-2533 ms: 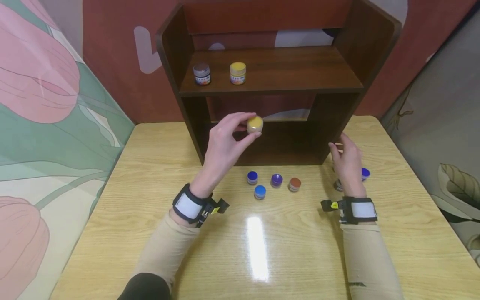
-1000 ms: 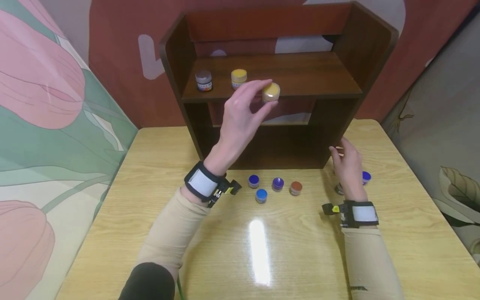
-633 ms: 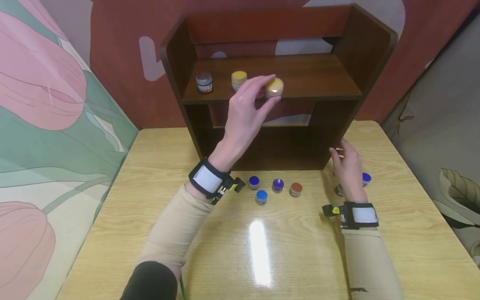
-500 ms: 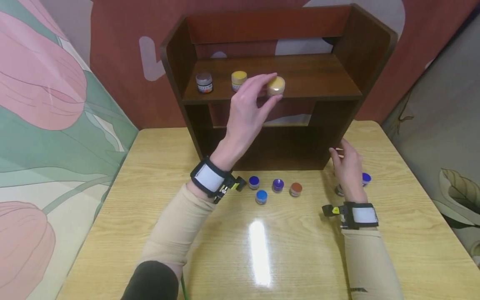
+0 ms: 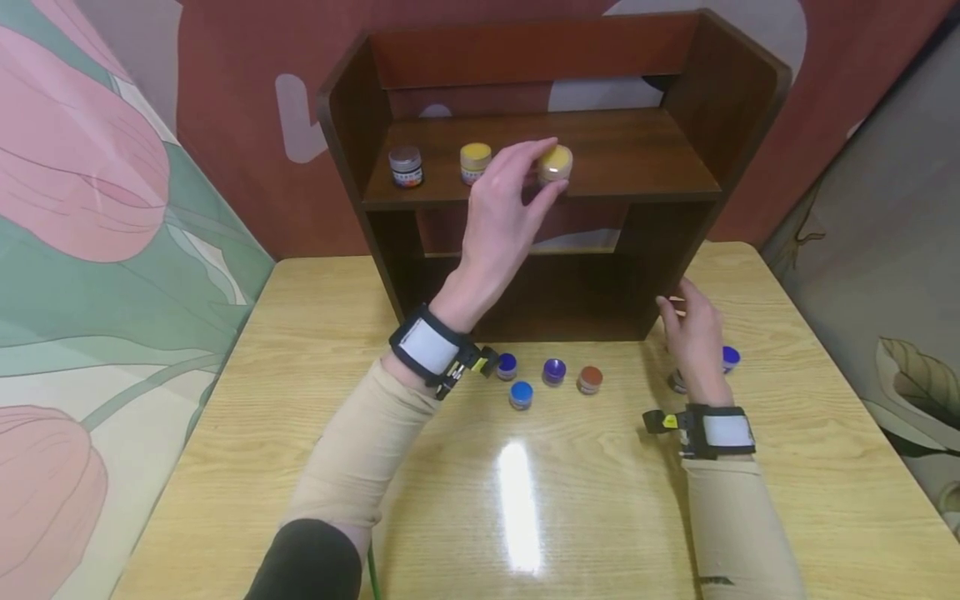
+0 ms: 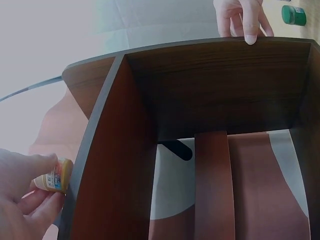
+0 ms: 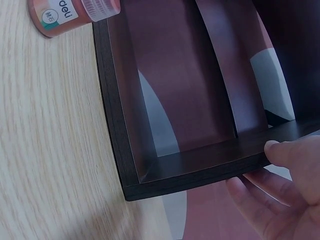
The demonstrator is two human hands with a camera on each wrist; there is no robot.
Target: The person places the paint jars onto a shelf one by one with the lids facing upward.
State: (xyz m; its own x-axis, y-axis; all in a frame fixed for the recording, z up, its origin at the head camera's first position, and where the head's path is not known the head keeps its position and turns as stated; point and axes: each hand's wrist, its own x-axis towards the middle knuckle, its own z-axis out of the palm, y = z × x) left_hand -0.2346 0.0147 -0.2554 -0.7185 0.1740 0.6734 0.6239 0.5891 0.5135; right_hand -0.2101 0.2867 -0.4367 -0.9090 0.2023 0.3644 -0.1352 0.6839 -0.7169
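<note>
My left hand pinches a small paint jar with a yellow lid between thumb and fingers. In the left wrist view that jar is right at the front edge of the upper board of a dark wooden shelf. Two more jars stand on this board to the left, one grey-lidded and one yellow-lidded, the latter partly behind my left hand. My right hand grips the shelf's right side panel, with the thumb on its inner side and fingers round the outside.
On the table before the shelf stand a dark blue jar, a light blue one, a purple one and a reddish-brown one. Beside my right hand are more jars, one blue-lidded and one green.
My left hand has carried the yellow-lidded jar up and to the right, from in front of the lower opening to the upper board's front edge. My right hand has kept its place.
</note>
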